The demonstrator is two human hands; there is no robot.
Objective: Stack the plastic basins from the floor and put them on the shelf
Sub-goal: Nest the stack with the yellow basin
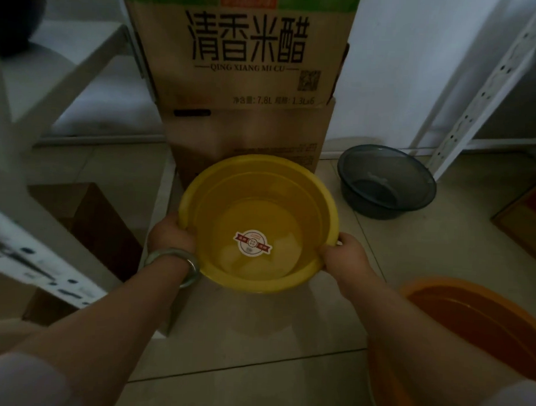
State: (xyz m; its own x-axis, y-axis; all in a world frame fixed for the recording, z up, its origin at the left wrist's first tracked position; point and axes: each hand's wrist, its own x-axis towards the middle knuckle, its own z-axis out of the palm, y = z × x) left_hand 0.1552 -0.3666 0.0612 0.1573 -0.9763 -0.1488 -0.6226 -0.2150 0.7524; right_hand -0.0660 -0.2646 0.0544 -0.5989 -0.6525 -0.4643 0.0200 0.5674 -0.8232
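A yellow plastic basin (260, 202) with a round sticker on its bottom hangs above the tiled floor, tilted toward me. My left hand (171, 234) grips its left rim and my right hand (344, 254) grips its right rim. A dark grey basin (386, 181) sits on the floor to the right, further back. An orange basin (469, 325) lies on the floor at the lower right, partly cut off by the frame edge.
Two stacked cardboard boxes (249, 80) stand right behind the yellow basin. A white metal shelf frame (493, 80) rises at the right, and another white shelf (36, 109) with a brown box (102, 227) under it stands at the left.
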